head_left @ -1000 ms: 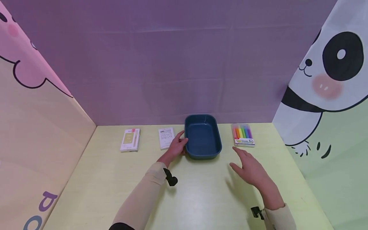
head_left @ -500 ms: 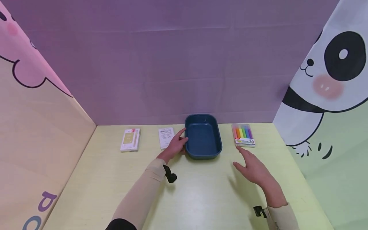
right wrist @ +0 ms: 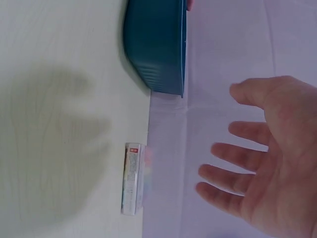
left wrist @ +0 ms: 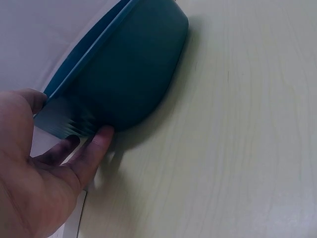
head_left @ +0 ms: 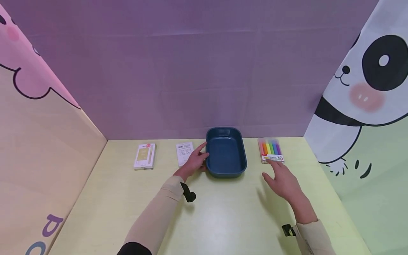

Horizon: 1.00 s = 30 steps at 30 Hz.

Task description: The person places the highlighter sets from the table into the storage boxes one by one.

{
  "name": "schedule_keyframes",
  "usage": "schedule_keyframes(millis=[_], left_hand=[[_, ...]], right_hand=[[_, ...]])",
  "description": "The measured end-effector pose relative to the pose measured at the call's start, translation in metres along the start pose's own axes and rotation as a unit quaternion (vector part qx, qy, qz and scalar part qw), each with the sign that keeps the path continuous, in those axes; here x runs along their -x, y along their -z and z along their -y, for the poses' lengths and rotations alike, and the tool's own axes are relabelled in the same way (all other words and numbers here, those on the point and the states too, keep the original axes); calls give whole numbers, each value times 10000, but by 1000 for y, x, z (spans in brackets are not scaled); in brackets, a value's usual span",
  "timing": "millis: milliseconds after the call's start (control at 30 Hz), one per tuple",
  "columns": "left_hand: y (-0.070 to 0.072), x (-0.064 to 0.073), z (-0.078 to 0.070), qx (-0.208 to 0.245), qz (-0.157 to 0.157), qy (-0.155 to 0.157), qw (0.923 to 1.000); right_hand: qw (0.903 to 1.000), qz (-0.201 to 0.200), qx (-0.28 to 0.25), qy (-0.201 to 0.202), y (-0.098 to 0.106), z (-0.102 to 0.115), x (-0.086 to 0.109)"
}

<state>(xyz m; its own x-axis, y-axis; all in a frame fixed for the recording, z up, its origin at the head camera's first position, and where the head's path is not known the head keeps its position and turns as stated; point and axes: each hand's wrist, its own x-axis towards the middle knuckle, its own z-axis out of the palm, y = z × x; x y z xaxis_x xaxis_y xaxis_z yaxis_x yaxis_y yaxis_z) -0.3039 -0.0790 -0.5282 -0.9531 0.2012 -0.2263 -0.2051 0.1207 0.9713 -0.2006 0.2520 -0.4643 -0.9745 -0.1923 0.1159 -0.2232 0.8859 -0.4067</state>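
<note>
My left hand point(head_left: 193, 163) holds the left side of an empty dark blue plastic bin point(head_left: 227, 154), which sits near the back of the table. In the left wrist view, a digit of that hand lies over the bin's rim and other fingers point(left wrist: 101, 139) touch low on its outer wall. My right hand point(head_left: 284, 182) hovers with fingers spread, its fingertips right at the front edge of a clear case of colored markers point(head_left: 270, 148). From the right wrist, the marker case point(right wrist: 131, 181) shows its narrow printed end, and nothing lies in the palm.
Left of the bin lies a white printed packet point(head_left: 184, 153), partly overlapped by my left hand. Farther left is a white box with a gold panel point(head_left: 144, 156). A purple cloth wall point(head_left: 197, 71) stands along the table's back edge, with printed panels on both sides.
My right hand has moved right and slightly forward, up to the front of the marker case. The left hand stays on the bin, which has barely shifted in view.
</note>
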Motion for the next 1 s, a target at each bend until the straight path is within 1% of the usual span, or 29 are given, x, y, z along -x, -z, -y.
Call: schedule_keyframes(millis=[67, 100, 133, 300, 333, 367, 500, 600, 733, 833, 1000], left_hand=[[1, 0, -1, -22, 63, 40, 10000], [0, 3, -5, -56, 90, 50, 9999], [0, 4, -5, -68, 93, 52, 9999], [-2, 3, -6, -150, -57, 19, 9999], [-2, 0, -2, -146, -91, 7, 9999], [-3, 0, -2, -141, -96, 11, 9999], [-1, -1, -2, -51, -88, 45, 9999], [0, -1, -3, 14, -96, 12, 10000], [0, -2, -5, -14, -68, -27, 10000], [0, -2, -3, 4, -95, 32, 9999], [-3, -2, 1, 24, -129, 34, 9999]], right_hand=[[10000, -92, -10, -28, -1, -2, -4], [9999, -149, -20, -26, -2, -4, -7], [9998, -214, -27, -25, -2, -5, -9], [9977, -667, -104, 101, -2, -14, -21], [9972, -725, -131, 102, -2, -16, -22], [9968, -774, -154, 115, -2, -17, -24], [9968, -762, -215, 109, -3, -23, -33], [9971, -724, -242, 34, -4, -27, -40], [9963, -828, -224, -66, -5, -34, -49], [9958, -891, -201, -84, -7, -39, -56], [9943, -927, -460, -258, -9, -46, -66]])
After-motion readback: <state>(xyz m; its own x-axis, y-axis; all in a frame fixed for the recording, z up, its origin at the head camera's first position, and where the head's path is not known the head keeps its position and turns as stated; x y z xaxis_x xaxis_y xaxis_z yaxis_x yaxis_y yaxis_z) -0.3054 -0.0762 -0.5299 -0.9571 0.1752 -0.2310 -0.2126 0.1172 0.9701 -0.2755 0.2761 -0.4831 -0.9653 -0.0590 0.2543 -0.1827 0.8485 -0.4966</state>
